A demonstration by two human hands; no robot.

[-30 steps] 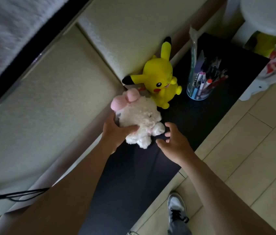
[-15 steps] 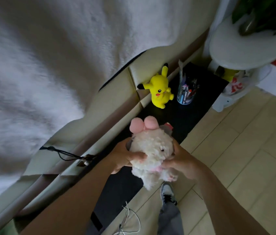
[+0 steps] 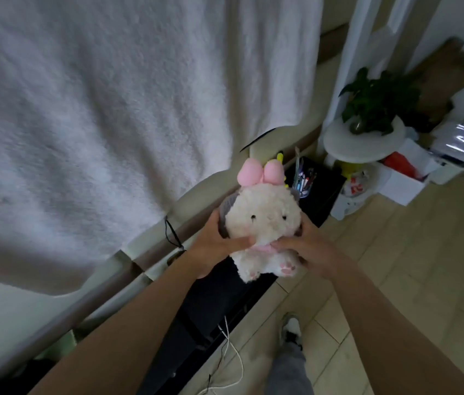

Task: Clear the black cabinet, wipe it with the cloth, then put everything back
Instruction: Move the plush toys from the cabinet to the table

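Lifting the plush bunny [image 3: 263,220] higher off the black cabinet [image 3: 210,303], both hands gripping.

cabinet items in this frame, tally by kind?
Plush toys: 2, white plush held up in both hands, yellow plush mostly hidden behind it
Pen cups: 1, pen cup on the black cabinet
Total: 3

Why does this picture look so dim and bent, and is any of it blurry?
Head view: light is low, so the black cabinet shows almost no detail. The wide lens curves the straight bed edge and floor lines. The white blanket looks smeared. The white plush toy, held by left hand and right hand, is fairly sharp, while the pen cup behind is soft.
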